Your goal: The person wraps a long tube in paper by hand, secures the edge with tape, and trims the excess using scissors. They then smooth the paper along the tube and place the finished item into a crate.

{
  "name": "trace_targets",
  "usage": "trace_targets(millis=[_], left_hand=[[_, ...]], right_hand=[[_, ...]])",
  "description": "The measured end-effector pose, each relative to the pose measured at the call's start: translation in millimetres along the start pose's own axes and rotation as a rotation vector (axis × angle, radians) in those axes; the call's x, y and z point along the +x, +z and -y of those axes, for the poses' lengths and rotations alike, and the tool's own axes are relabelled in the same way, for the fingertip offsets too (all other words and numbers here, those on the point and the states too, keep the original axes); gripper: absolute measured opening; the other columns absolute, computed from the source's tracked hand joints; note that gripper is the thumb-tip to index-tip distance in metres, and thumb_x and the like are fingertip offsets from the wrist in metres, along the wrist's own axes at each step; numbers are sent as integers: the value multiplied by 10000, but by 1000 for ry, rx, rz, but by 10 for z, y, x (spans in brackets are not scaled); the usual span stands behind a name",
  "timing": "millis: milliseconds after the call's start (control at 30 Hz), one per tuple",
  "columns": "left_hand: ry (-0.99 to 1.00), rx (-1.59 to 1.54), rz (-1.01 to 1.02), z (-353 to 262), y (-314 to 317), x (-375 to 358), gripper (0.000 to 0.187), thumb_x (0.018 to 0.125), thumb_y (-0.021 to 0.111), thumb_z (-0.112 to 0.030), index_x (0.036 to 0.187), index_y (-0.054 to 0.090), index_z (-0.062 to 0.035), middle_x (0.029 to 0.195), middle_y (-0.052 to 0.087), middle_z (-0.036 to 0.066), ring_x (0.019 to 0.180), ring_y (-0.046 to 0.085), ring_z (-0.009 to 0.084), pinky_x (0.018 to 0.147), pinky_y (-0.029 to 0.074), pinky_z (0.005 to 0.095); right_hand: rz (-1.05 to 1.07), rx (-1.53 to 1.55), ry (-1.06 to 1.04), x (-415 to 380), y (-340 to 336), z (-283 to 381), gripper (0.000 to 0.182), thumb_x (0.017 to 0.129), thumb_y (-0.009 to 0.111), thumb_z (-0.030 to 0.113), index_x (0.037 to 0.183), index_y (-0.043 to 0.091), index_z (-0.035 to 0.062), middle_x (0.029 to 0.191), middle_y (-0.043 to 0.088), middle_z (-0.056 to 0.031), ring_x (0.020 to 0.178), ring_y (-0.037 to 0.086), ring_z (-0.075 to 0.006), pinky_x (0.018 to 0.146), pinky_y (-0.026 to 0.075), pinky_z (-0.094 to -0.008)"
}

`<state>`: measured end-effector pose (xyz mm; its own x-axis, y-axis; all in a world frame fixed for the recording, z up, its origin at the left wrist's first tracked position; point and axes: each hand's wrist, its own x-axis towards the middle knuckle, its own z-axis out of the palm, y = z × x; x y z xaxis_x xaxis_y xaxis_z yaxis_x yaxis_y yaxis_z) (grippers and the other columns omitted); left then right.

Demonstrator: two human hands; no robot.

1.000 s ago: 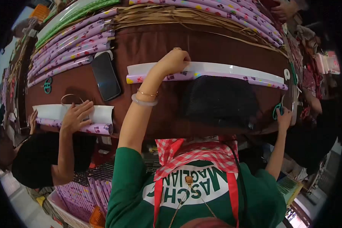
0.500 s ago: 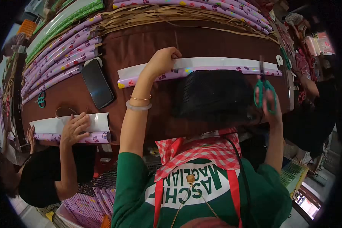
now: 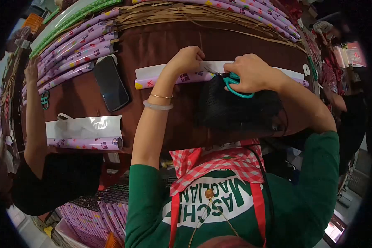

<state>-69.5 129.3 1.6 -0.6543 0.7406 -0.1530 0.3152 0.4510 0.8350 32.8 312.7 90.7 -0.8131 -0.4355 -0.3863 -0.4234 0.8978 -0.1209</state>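
Note:
My right hand (image 3: 252, 73) grips teal-handled scissors (image 3: 240, 94), with the blades pointing left toward my left hand (image 3: 188, 59). The left fingers are curled together over the white edge of the paper; what they pinch, if anything, I cannot make out. Under both hands lies a purple patterned roll of wrapping paper (image 3: 144, 83), a white strip of it showing along its far side. A black mesh pouch (image 3: 231, 105) rests in front of the roll, below the scissors.
A phone (image 3: 110, 84) lies left of my left arm. Beyond are purple rolls (image 3: 87, 45), brown paper strips (image 3: 161, 18) and a green roll (image 3: 66, 25). Another person's arm (image 3: 35, 111) reaches over the table at left, near a partly unrolled sheet (image 3: 87, 127) and small scissors (image 3: 45, 100).
My right hand has brought the scissors from the right over to the roll, beside my left hand. The other person's hands have left the sheet, one arm now reaching toward the purple rolls.

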Motion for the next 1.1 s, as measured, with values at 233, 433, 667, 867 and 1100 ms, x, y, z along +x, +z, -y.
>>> trace_targets(millis=[233,433,667,867,1100], left_hand=[[-6,-28,25,27,1,38,306,743,481,66,1026,597,56,918,645,187,828,621,243,716,495,315],[-1,18,83,23,-51,72,314,742,493,62,1039,593,50,936,647,186,841,622,243,711,496,314],[-32,-13,113,101,-54,116,308,752,556,23,1058,591,38,937,653,164,844,617,226,727,490,311],[-47,-56,166,118,-105,140,323,765,583,-17,1084,585,29,948,657,157,871,612,214,743,490,308],[-71,-52,201,128,-120,187,337,763,596,-27,1094,587,36,953,660,137,848,607,176,737,492,268]], right_hand=[[83,-31,-54,117,-101,-81,393,729,609,424,906,622,73,634,574,-156,685,569,-364,669,425,-441],[158,11,-36,183,-238,-62,346,711,599,383,889,628,88,550,539,-129,658,566,-347,672,423,-429],[83,-42,-40,127,-38,-88,368,716,572,363,943,610,76,639,572,-134,686,559,-320,718,411,-400],[38,-104,-44,71,57,-18,360,739,559,338,922,574,28,705,586,-137,733,563,-296,740,390,-377],[-72,-175,-44,22,149,18,341,752,566,331,879,541,15,705,574,-145,731,551,-295,735,379,-374]])
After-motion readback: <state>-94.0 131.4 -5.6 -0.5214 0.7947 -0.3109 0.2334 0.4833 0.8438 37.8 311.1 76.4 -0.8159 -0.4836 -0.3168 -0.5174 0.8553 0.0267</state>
